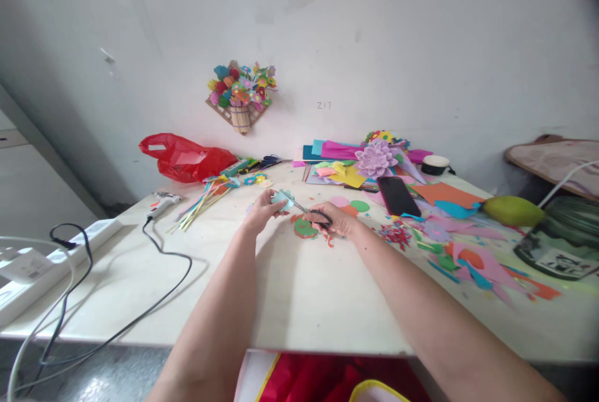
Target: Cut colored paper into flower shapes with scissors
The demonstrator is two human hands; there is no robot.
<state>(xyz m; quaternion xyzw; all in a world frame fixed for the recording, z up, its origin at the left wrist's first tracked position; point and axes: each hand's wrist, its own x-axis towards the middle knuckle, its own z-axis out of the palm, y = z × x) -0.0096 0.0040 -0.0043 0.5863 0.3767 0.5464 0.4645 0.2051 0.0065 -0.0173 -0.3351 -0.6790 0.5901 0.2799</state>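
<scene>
My left hand [265,210] pinches a small light-blue felt or paper piece [282,200] with a scalloped edge. Wrapped around the black handles of a pair of scissors [322,218], my right hand [337,220] points the blades left, and their tips meet the light-blue piece. Whether the blades are apart is too small to tell. Below the scissors lies a green round piece [304,227] with an orange rim, with orange scraps around it. Just behind my right hand are a pink and a green disc [360,206].
A glue gun [163,203] with a trailing cord, a power strip [93,240], coloured strips [206,202] and a red plastic bag [187,157] are at left. On the right are a phone [397,196], coloured scraps [482,264] and a glass jar [561,240]. A purple flower [375,159] stands at the back.
</scene>
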